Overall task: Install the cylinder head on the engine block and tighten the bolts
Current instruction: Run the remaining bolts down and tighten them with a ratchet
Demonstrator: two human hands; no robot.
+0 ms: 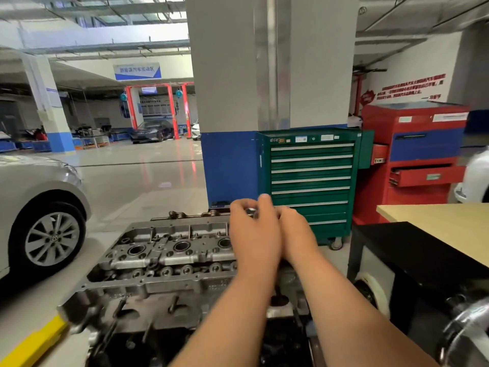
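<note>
The head lies on top of the engine, low in the middle of the view, with its open upper face and round bores turned up; the engine under it is dark and blurred. Both arms reach forward over the right end of the head. The left hand is raised above the far right corner of the head, and its fingers and thumb are curled around a small shiny metal piece, which it pinches at the top. What kind of piece this is, I cannot tell. The right hand is just beside the left one and touches it; its fingers are hidden behind the left hand, so I cannot tell if it grips anything. Behind the hands stands a green cabinet with many drawers, set against a grey and blue pillar. To the right of it is a red cabinet with two drawers a little pulled out. A table with a light top is near on the right. On the left is a silver car, and a yellow line runs on the floor at the lower left corner.
</note>
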